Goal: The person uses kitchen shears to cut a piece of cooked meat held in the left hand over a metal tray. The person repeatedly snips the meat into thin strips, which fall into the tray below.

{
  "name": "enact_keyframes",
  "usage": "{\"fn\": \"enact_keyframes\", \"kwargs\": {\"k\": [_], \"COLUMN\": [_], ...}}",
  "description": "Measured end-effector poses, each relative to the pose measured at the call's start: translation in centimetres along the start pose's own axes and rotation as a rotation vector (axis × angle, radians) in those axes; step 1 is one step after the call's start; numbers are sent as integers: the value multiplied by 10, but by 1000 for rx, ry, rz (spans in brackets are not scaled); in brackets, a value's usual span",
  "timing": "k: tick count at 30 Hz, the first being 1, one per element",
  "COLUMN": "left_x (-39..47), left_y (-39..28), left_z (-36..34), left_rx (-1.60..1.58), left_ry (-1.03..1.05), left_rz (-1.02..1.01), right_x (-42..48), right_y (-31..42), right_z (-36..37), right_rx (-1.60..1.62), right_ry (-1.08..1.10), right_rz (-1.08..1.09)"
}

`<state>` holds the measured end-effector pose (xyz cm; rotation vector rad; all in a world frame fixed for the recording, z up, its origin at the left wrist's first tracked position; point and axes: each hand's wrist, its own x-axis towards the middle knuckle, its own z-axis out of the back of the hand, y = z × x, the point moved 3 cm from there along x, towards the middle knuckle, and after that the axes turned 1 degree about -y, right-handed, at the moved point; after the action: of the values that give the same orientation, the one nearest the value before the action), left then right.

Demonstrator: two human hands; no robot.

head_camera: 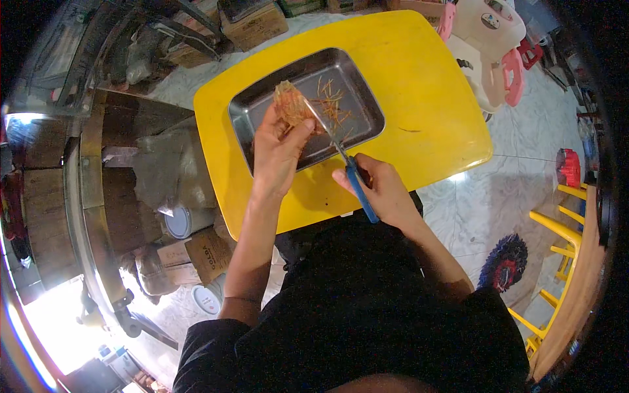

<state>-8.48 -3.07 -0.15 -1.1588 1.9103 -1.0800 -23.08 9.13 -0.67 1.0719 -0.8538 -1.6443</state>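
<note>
My left hand (281, 147) holds a flat, orange-brown dried food piece (291, 104) between thumb and fingers, over a rectangular metal tray (372, 110). What food it is, I cannot tell. My right hand (385, 189) grips scissors with blue handles (360, 191); their blades lie along the right side of the piece. Thin orange-brown strips (332, 105) are scattered inside the tray, to the right of the piece. The tray stands on a yellow table (417, 64), where one small strip (409, 130) lies apart, right of the tray.
A white and pink plastic child's seat (484, 54) stands beyond the table's right end. Cardboard boxes (255, 27) are at the back, with more boxes and lidded tubs (178, 222) at the left. Yellow metal chair frames (565, 231) and a dark blue and red mat (503, 263) are at the right.
</note>
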Motion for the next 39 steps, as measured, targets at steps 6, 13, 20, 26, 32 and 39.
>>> {"fn": "enact_keyframes", "kwargs": {"k": [6,13,20,26,32,39], "left_x": [3,2,7,1,1,7], "left_y": [1,5,9,6,5,8], "left_z": [0,-7,5,-7,-7,3], "left_rx": [81,-81,12,137,113,51], "left_ry": [26,-73,-24,-26,-81,-116], "left_rz": [8,-5,-8,-19,-37,31], "right_x": [2,1,0,3,5,4], "right_y": [2,-1,1,-1,-2,-1], "right_z": [4,1,3,1,4,4], "right_rx": [-13,2,5,-55,-49,-37], "right_ry": [-26,-32,-3,-79,-56,-36], "right_rz": [19,5,-17,49,32,10]}}
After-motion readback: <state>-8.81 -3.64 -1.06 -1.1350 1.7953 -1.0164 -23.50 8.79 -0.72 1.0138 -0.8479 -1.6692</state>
